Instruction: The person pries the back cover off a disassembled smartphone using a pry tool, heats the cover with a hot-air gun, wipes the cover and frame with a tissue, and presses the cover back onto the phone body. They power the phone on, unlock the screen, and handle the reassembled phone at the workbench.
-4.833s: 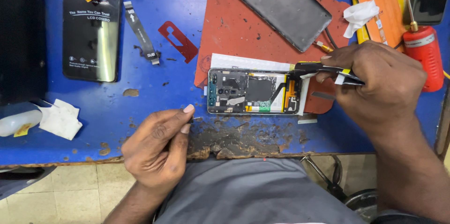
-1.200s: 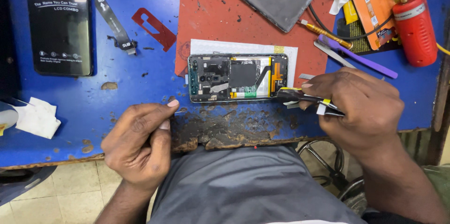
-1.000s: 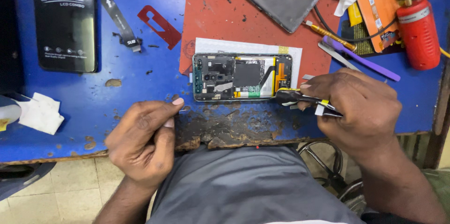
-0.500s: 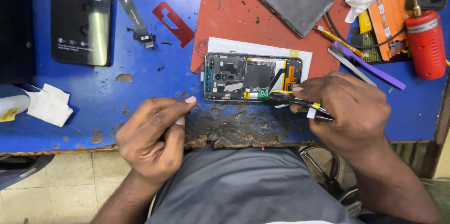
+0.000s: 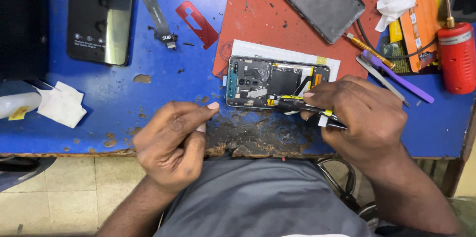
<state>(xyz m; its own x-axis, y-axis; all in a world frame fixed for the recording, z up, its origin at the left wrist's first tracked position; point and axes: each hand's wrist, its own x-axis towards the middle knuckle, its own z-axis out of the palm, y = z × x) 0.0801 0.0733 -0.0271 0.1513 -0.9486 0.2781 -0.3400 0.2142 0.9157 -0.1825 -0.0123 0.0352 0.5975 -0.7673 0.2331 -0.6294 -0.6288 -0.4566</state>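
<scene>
Currently, the right hand pinches tweezers at the opened phone (lying mid-worktop on the red mat); work the tips lightly, steadying with the left hand, its grip curled, holding nothing visible.

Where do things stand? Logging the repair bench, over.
Right hand grips tweezers, tips at opened phone. Left hand closed, resting on blue table edge, holding nothing visible. Nothing blocking the phone.
</scene>
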